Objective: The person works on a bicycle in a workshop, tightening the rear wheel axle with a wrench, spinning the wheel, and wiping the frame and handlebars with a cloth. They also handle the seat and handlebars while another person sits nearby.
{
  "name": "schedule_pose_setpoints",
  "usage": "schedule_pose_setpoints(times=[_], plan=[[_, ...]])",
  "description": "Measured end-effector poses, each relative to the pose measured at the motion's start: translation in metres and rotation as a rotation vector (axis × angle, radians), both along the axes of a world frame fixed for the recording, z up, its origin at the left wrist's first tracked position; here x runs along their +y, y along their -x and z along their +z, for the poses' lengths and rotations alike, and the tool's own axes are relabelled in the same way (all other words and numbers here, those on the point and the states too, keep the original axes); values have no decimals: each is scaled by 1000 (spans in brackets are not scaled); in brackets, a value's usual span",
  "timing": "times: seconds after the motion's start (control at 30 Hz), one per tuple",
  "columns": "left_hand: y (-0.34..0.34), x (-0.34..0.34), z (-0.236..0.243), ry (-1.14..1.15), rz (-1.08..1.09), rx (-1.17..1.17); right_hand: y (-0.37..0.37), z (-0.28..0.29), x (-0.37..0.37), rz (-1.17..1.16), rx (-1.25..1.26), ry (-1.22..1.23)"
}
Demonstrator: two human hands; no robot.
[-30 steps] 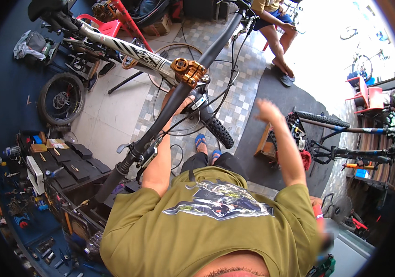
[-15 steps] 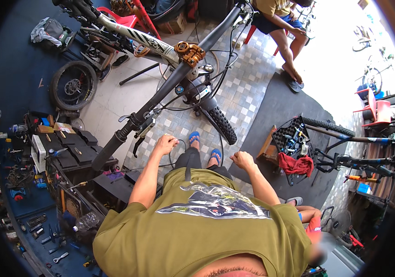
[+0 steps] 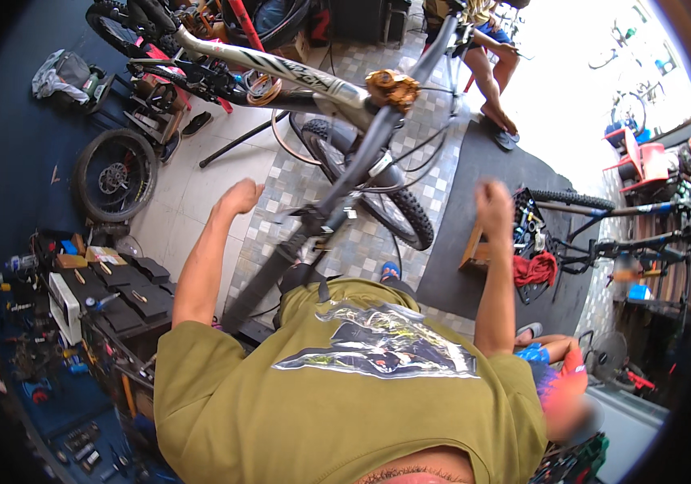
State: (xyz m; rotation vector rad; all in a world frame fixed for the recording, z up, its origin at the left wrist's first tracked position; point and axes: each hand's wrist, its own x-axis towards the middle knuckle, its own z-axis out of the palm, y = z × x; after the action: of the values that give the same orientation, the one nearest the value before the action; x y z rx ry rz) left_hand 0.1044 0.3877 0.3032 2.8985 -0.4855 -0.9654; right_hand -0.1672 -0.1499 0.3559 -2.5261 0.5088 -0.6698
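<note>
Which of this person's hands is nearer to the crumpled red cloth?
The right. The right hand is left of the crumpled red cloth and farther forward, apart from it; the left hand is much farther left, past the black tubular handlebar.

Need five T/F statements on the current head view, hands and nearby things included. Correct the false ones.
1. The bare left hand grips the long black handlebar. False: the two are apart.
2. The orange-gold metal stem is on that handlebar. True.
3. The bare right hand holds the crumpled red cloth. False: the cloth lies apart from it.
4. A black-tyred bicycle wheel is left of the left hand. True.
5. The short-sleeved shirt is plain red. False: it is olive green with a printed picture.
</note>
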Motion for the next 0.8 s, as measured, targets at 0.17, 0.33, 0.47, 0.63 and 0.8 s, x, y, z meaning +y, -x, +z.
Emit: schedule_pose_setpoints(times=[0.17,0.33,0.47,0.63,0.8], plan=[[-55,45,-11,229,-202,-107,-92,183,140,19,-504,-100],[-73,25,-70,382,-442,-113,-116,247,292,321,-399,28],[-65,-30,-83,436,-635,-185,-113,240,348,581,-42,-1],[-42,-131,-74,630,-804,-169,-78,217,353,359,226,-40],[-44,-178,-91,623,-780,-131,-69,225,342,302,331,-50]])
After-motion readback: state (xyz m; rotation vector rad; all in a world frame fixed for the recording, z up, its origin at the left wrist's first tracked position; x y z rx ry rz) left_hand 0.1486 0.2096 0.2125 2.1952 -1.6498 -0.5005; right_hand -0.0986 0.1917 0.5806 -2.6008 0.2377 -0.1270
